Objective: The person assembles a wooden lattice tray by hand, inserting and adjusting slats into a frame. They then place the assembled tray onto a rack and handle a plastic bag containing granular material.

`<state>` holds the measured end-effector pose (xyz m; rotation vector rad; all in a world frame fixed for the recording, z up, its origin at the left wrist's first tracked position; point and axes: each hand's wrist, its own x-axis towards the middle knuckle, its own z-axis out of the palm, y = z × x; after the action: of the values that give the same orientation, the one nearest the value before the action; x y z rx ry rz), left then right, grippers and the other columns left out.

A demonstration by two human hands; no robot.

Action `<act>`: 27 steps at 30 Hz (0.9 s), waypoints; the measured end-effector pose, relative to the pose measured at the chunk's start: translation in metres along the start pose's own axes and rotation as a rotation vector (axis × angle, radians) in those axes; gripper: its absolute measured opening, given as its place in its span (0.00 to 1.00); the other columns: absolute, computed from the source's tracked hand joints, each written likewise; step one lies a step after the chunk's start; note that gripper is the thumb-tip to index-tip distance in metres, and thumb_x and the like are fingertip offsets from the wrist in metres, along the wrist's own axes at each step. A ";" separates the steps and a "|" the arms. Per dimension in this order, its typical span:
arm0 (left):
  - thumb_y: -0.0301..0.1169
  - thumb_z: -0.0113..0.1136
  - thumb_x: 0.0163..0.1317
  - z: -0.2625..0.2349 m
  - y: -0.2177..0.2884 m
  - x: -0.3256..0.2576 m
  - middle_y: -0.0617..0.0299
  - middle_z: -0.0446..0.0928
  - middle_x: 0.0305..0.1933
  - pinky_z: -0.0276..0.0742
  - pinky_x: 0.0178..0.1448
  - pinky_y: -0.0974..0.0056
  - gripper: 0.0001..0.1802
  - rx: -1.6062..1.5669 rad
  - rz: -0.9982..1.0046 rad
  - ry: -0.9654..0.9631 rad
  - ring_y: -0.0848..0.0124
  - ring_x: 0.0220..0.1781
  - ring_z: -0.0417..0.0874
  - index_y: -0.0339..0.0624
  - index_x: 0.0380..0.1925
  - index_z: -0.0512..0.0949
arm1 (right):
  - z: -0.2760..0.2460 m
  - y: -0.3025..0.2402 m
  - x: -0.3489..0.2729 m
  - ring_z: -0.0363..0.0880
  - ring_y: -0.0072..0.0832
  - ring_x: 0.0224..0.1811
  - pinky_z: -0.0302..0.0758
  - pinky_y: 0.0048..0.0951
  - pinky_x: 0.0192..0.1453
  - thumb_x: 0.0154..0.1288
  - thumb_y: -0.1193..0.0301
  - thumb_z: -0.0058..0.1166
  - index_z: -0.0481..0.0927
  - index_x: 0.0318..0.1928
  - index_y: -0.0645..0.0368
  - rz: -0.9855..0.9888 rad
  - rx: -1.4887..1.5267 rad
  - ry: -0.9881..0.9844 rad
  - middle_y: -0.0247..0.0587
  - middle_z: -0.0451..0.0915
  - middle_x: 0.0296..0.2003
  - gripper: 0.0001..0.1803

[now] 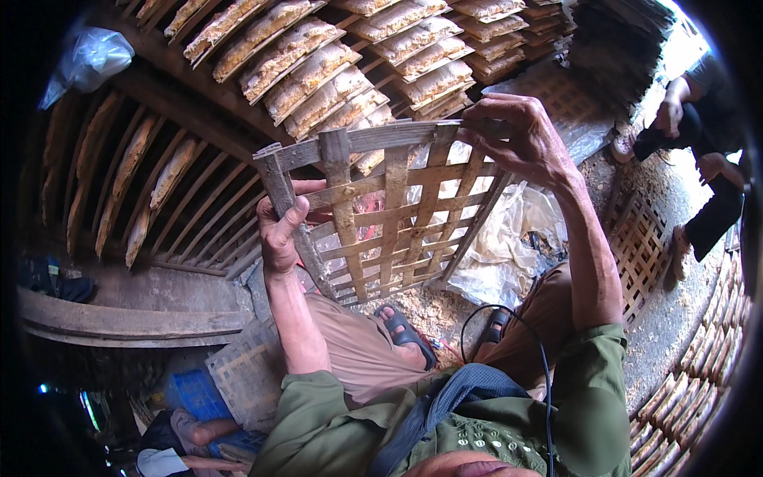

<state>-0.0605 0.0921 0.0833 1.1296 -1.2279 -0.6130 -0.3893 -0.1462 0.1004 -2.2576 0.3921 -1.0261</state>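
Wooden and latticed, the frame (392, 216) tilts above our legs (342, 338), our left hand (280, 236) with fingers gripping its side, our right hand (524, 139) pinching its upper corner (probably to balance it).

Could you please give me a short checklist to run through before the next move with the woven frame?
1. Left hand on the woven frame: ok, it grips the left side bar.
2. Right hand on it: ok, it holds the upper right corner.
3. Lattice strips firmly fixed: cannot tell from this view.
4. Black cable off the frame: ok, it loops apart, over the right leg.
5. Ground near the left sandal tidy: not ok, loose crumbs lie there.
6. Co-worker's nearer hand away from the frame: ok, well apart.
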 end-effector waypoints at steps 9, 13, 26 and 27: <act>0.38 0.69 0.78 0.002 0.000 -0.002 0.48 0.91 0.54 0.96 0.49 0.58 0.20 0.004 -0.057 0.027 0.62 0.45 0.96 0.29 0.55 0.87 | -0.001 -0.005 -0.002 0.91 0.27 0.40 0.86 0.33 0.46 0.75 0.72 0.69 0.91 0.48 0.65 -0.005 -0.130 -0.013 0.42 0.89 0.38 0.09; 0.39 0.68 0.77 0.000 -0.003 0.002 0.49 0.90 0.52 0.95 0.50 0.57 0.21 0.117 0.017 0.086 0.61 0.44 0.95 0.29 0.55 0.87 | 0.005 0.006 -0.005 0.91 0.27 0.43 0.86 0.31 0.50 0.77 0.74 0.64 0.91 0.48 0.65 0.036 -0.134 0.423 0.43 0.91 0.41 0.08; 0.46 0.67 0.76 -0.026 -0.011 0.009 0.47 0.89 0.50 0.94 0.50 0.54 0.28 -0.209 -0.044 0.291 0.55 0.44 0.95 0.30 0.61 0.80 | 0.011 0.033 0.009 0.95 0.36 0.47 0.94 0.36 0.46 0.76 0.62 0.72 0.78 0.75 0.55 0.204 0.125 0.396 0.53 0.89 0.60 0.32; 0.46 0.68 0.76 -0.027 -0.006 0.006 0.48 0.89 0.50 0.93 0.51 0.54 0.28 -0.180 -0.049 0.299 0.56 0.44 0.95 0.30 0.60 0.81 | 0.017 0.024 0.013 0.95 0.36 0.46 0.94 0.36 0.46 0.75 0.64 0.72 0.78 0.75 0.53 0.162 0.070 0.459 0.53 0.88 0.60 0.32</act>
<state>-0.0326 0.0936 0.0823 1.0589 -0.8741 -0.5565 -0.3682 -0.1642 0.0839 -1.8799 0.7059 -1.4436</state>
